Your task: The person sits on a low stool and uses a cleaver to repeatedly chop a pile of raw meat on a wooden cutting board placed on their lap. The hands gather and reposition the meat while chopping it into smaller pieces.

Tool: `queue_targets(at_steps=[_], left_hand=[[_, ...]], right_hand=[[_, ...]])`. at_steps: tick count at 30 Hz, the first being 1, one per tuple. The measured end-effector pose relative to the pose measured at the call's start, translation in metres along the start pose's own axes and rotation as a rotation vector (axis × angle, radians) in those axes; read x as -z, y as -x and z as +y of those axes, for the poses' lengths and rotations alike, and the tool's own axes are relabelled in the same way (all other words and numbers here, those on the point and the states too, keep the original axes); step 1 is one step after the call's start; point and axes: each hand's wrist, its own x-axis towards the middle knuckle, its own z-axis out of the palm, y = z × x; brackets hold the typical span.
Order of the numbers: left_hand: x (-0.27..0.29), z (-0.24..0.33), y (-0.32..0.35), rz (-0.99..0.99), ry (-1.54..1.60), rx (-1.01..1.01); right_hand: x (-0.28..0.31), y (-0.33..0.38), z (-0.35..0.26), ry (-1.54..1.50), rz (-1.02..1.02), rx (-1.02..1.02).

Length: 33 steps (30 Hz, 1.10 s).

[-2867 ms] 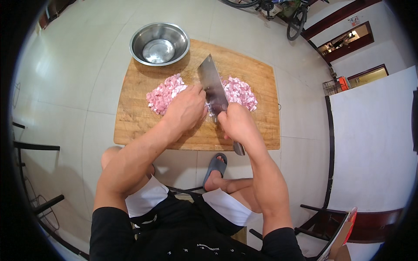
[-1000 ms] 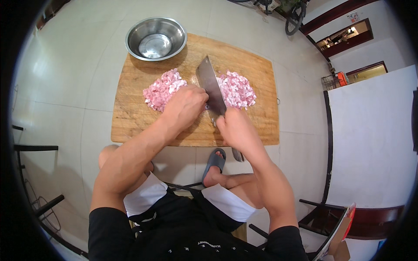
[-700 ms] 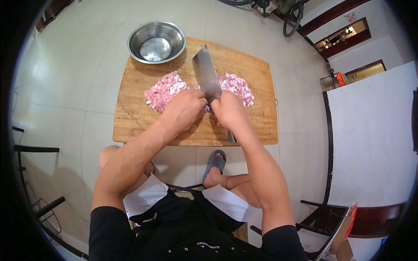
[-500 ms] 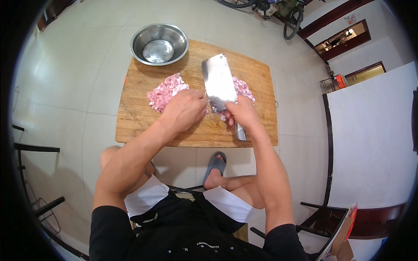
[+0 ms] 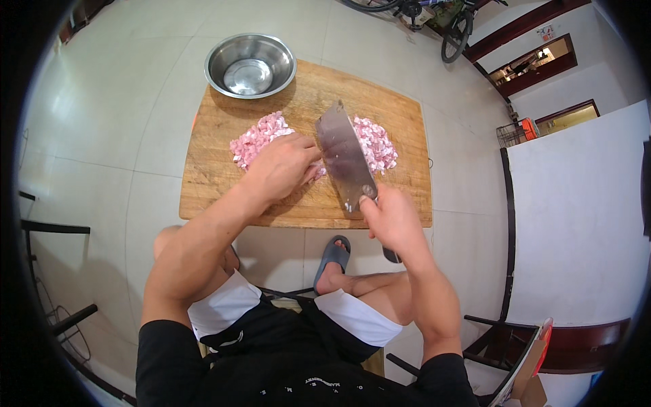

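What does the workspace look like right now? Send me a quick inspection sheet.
Surface: wooden cutting board lying on a tiled floor.
Job's things: two piles of diced pink meat; cleaver.
Clutter: empty steel bowl at the board's far edge.
Hands: left hand rests on the meat; right hand grips the cleaver handle.
Cables: thin cable on the floor at left.
Surroundings: bicycle wheel, doorways, chair frames.
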Motion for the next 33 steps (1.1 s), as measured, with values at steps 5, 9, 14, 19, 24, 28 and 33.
queue_targets(at_steps=[5, 9, 14, 19, 24, 28, 33], left_hand=[[-0.012, -0.005, 0.001, 0.028, 0.01, -0.011], [-0.017, -0.003, -0.001, 0.037, 0.032, 0.002], [-0.021, -0.003, -0.003, 0.065, -0.002, -0.005], [-0.026, -0.005, -0.004, 0.057, 0.002, -0.017], [-0.018, 0.003, 0.003, 0.037, -0.014, -0.006], [-0.006, 0.007, 0.006, 0.019, -0.023, -0.027], [-0.021, 0.001, 0.002, 0.056, -0.06, -0.008]], right_hand=[[-0.003, 0.014, -0.025, -0.047, -0.092, -0.072], [-0.016, 0.003, -0.013, 0.085, -0.151, -0.069], [-0.019, -0.009, -0.024, 0.12, -0.153, 0.019], [-0.042, -0.049, -0.016, 0.053, 0.012, 0.094], [-0.044, -0.086, -0.023, -0.021, 0.026, 0.043], [-0.026, -0.095, -0.002, -0.349, -0.117, -0.086], [-0.012, -0.101, 0.038, -0.46, -0.165, -0.128]])
